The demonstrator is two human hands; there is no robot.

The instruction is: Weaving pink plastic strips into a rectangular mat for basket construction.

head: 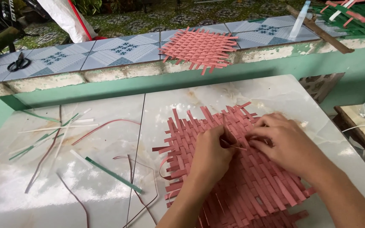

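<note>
A flat mat woven from pink strips (258, 190) lies on a pale marbled table (106, 198), right of centre. Both my hands rest on its upper middle. My left hand (212, 154) has its fingers curled, pinching a thin pink strip (233, 145) against the weave. My right hand (286, 141) lies palm down beside it, fingertips pressing the same spot on the mat. Loose strip ends stick out all round the mat's edges.
Loose strips, white, green and dark red (55, 135), lie scattered on the table's left half. On the tiled ledge behind sit a second pink woven mat (199, 46), black scissors (18, 62), a clear spray bottle (298, 19) and a green woven piece (351, 19).
</note>
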